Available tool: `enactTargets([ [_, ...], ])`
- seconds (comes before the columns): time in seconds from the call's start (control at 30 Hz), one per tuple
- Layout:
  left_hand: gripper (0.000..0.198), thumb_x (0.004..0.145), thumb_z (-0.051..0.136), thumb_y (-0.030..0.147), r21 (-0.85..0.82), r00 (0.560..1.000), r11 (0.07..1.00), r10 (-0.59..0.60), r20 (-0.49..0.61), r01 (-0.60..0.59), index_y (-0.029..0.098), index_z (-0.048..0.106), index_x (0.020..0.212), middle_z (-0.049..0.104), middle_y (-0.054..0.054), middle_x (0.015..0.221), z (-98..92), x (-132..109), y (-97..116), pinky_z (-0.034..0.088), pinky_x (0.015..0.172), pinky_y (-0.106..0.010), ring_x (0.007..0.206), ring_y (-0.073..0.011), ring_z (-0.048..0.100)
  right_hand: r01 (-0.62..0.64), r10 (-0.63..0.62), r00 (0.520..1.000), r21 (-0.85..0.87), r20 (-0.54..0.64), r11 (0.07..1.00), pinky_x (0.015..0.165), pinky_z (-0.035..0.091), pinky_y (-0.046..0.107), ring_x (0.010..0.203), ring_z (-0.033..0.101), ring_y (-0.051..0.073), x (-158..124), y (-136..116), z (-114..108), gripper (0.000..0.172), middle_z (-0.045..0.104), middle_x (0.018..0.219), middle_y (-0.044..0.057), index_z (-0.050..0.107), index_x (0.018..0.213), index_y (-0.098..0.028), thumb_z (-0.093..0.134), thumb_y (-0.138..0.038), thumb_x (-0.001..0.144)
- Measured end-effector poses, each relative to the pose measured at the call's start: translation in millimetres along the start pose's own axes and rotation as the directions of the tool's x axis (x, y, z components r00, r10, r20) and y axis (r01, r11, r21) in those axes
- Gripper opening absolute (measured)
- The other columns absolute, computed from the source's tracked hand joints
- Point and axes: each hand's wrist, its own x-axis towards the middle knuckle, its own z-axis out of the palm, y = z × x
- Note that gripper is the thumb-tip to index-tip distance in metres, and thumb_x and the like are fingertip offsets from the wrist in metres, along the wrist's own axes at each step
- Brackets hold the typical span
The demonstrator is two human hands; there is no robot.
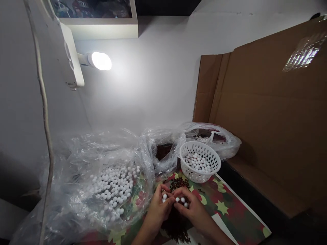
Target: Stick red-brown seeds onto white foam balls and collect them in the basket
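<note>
1. In front of the white basket (pixel 196 176), and nearest of all, there is a loose pile of dark brown bits (pixel 176 229).
2. Also in front of the basket, the left hand (pixel 162 203) is curled around small white balls (pixel 165 196).
3. Beside it, the right hand (pixel 190 203) is closed around other white balls; the fingertips are close together, but I cannot tell if they pinch something.
4. Left of the basket, clear plastic (pixel 84 146) surrounds many similar balls.
5. The basket, partly filled with balls, stands on the table (pixel 240 217).
6. Behind it lies another plastic bag (pixel 233 143).
</note>
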Motion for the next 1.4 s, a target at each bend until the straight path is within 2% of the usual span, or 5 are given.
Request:
enactTargets([
  [0.2,0.040,0.076,0.057,0.053,-0.113,0.973,0.972,-0.215,-0.078,0.206,0.018,0.042,0.086,0.042,0.004,0.068,-1.3,-3.3,12.4,0.004,0.039,-0.015,0.043,-0.0008,0.031,-0.241,0.297,0.936,0.269,-0.190,0.932,0.042,0.020,0.014,0.048,0.033,0.004,5.4,17.5,-26.7,0.040,0.047,0.065,-0.003,0.048,0.090,-0.017,0.059,-0.051,0.076],
  [0.5,0.039,0.072,0.068,0.042,-0.217,0.975,0.951,-0.214,0.057,0.221,0.017,0.040,0.084,0.032,0.005,0.068,-5.8,-7.7,13.0,0.006,0.039,-0.015,0.047,-0.0007,0.024,-0.117,-0.010,0.985,-0.702,-0.175,0.703,0.075,0.039,0.027,0.084,0.055,0.017,19.3,14.3,-25.3,0.019,0.059,0.091,0.006,0.065,0.086,-0.018,0.047,-0.022,0.082],
  [0.7,0.049,0.074,0.057,0.061,-0.115,0.981,0.974,-0.195,0.006,0.194,0.014,0.045,0.076,0.023,0.006,0.060,-7.8,-2.6,6.5,0.002,0.039,-0.018,0.045,-0.0012,0.014,-0.065,-0.055,0.989,-0.737,-0.138,0.672,0.073,0.037,0.025,0.082,0.055,0.015,20.6,17.7,-18.9,0.016,0.057,0.088,0.005,0.058,0.079,-0.015,0.042,-0.016,0.082],
  [1.0,0.027,0.071,0.068,0.026,-0.290,0.983,0.940,-0.184,0.012,0.180,0.013,0.049,0.086,0.030,0.004,0.066,-5.9,-4.8,10.3,0.010,0.042,-0.016,0.051,-0.0014,0.024,-0.157,0.070,0.967,-0.356,-0.247,0.921,0.054,0.032,0.020,0.056,0.043,0.010,18.6,30.3,-42.6,0.040,0.047,0.060,0.000,0.048,0.073,-0.013,0.041,-0.050,0.087],
  [1.4,0.048,0.071,0.065,0.055,-0.176,0.980,0.964,-0.195,0.030,0.197,0.014,0.045,0.086,0.041,0.003,0.071,-0.7,-0.1,11.0,0.007,0.039,-0.014,0.047,0.0001,0.029,-0.037,-0.099,0.988,-0.789,-0.122,0.613,0.071,0.039,0.025,0.080,0.056,0.016,19.7,16.9,-32.9,0.014,0.059,0.087,0.006,0.060,0.078,-0.015,0.046,-0.016,0.083],
])
